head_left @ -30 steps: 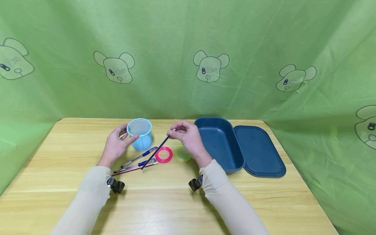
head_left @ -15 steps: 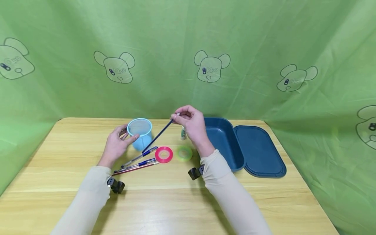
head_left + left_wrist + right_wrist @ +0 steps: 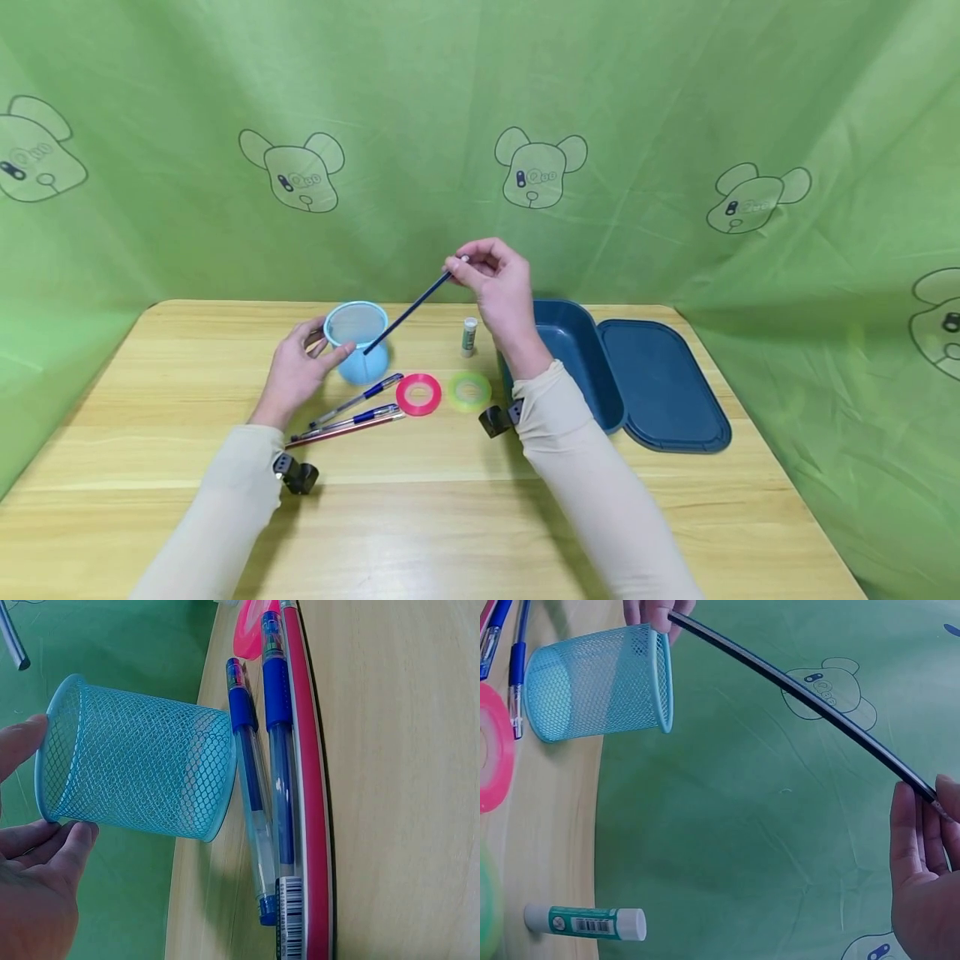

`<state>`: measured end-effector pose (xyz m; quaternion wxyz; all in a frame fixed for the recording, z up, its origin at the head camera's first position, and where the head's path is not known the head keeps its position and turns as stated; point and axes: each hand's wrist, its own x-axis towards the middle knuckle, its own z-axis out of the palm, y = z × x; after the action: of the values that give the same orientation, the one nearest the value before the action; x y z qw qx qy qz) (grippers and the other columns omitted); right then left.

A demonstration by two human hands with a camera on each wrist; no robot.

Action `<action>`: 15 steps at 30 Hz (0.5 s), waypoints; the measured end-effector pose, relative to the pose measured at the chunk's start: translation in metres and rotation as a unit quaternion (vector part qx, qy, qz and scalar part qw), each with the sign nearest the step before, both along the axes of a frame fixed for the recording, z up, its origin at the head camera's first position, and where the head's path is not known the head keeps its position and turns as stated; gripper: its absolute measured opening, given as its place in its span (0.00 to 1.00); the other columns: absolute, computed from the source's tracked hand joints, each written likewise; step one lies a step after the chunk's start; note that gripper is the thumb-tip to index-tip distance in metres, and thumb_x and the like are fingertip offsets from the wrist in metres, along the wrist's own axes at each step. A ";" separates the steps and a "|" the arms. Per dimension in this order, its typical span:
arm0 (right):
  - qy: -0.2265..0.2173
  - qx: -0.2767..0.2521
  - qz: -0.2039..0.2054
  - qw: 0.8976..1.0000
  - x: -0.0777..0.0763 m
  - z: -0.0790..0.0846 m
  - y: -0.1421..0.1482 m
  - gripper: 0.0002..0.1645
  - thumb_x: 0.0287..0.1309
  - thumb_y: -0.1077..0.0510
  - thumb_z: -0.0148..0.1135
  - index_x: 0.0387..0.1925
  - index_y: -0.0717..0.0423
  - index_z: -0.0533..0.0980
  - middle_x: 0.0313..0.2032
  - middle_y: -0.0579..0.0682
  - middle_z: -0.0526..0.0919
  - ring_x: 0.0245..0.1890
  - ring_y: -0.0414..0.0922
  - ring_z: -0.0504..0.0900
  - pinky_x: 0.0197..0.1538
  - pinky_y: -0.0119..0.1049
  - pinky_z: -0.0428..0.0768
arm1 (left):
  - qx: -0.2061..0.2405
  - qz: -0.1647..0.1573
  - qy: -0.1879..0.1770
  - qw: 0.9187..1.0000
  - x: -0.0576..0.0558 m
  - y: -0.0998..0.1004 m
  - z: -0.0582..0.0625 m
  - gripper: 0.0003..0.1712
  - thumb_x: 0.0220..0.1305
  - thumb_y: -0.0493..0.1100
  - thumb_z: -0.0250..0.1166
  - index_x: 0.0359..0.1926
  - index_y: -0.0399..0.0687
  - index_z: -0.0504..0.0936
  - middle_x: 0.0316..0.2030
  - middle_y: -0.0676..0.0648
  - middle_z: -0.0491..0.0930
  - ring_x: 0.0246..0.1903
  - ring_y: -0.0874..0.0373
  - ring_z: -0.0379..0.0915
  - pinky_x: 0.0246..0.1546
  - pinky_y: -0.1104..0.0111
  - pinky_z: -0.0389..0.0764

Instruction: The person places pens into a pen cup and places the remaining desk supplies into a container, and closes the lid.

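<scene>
A light blue mesh pen holder [image 3: 363, 364] stands upright at the back left of the table. My left hand [image 3: 294, 375] grips it near the rim, thumb on one side and fingers on the other, as the left wrist view also shows. Between thumb and fingertips, my right hand [image 3: 501, 287] pinches one end of a dark striped pencil [image 3: 802, 694]. Held aslant in the air, the pencil slopes down to the left, its lower end near the pen holder's rim. Whether that end touches the rim, I cannot tell.
Two blue pens [image 3: 280, 757] and a red pencil [image 3: 311, 795] lie before the pen holder. Beside them are a pink tape roll [image 3: 418, 395] and a green one [image 3: 470, 392]. A glue stick [image 3: 468, 337] stands behind. Rightward are a dark blue box [image 3: 611, 392] and its lid [image 3: 663, 387].
My right hand has risen and moved away toward the back, lifting the pencil from over the pens to the pen holder's rim level. The glue stick has come into sight. My left hand has stayed put.
</scene>
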<state>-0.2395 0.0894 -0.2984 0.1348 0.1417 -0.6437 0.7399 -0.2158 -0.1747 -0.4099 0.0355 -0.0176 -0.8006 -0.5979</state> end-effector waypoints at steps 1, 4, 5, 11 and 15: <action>0.003 -0.004 -0.002 1.000 -0.001 0.001 0.000 0.09 0.55 0.75 0.66 0.37 0.67 0.76 0.34 0.58 0.80 0.33 0.46 0.82 0.43 0.39 0.86 | -0.001 0.000 0.001 1.000 0.000 0.000 0.000 0.44 0.61 0.39 0.71 0.70 0.27 0.57 0.66 0.29 0.61 0.67 0.40 0.58 0.67 0.58 0.64; 0.009 -0.011 -0.008 1.000 -0.003 0.003 -0.001 0.10 0.54 0.74 0.66 0.38 0.68 0.76 0.35 0.58 0.80 0.34 0.47 0.82 0.44 0.40 0.85 | -0.001 0.000 0.002 1.000 0.000 0.000 0.000 0.44 0.61 0.39 0.71 0.70 0.27 0.58 0.66 0.29 0.61 0.67 0.40 0.59 0.67 0.57 0.64; 0.010 -0.012 -0.009 1.000 -0.004 0.004 -0.002 0.10 0.54 0.74 0.67 0.38 0.68 0.76 0.35 0.58 0.81 0.34 0.47 0.82 0.44 0.40 0.85 | -0.001 0.000 0.003 1.000 0.000 0.000 0.000 0.44 0.61 0.39 0.71 0.70 0.27 0.58 0.66 0.29 0.61 0.67 0.40 0.58 0.67 0.57 0.64; 0.017 -0.019 -0.020 0.999 -0.008 0.005 -0.006 0.10 0.54 0.75 0.67 0.38 0.68 0.76 0.35 0.58 0.81 0.34 0.47 0.82 0.46 0.41 0.85 | -0.001 -0.001 0.003 1.000 0.001 0.000 0.001 0.44 0.61 0.40 0.71 0.70 0.28 0.57 0.66 0.29 0.61 0.67 0.40 0.58 0.67 0.57 0.64; 0.015 -0.024 -0.021 0.999 -0.011 0.005 -0.009 0.10 0.53 0.75 0.66 0.37 0.68 0.76 0.35 0.58 0.81 0.35 0.47 0.82 0.46 0.40 0.85 | 0.000 -0.002 0.001 1.000 0.002 0.000 0.001 0.45 0.61 0.41 0.71 0.70 0.28 0.57 0.66 0.30 0.61 0.67 0.41 0.58 0.67 0.57 0.64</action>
<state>-0.2508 0.0805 -0.2938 0.1628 0.1362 -0.6263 0.7501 -0.2137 -0.1747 -0.4085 0.0354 -0.0197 -0.8006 -0.5978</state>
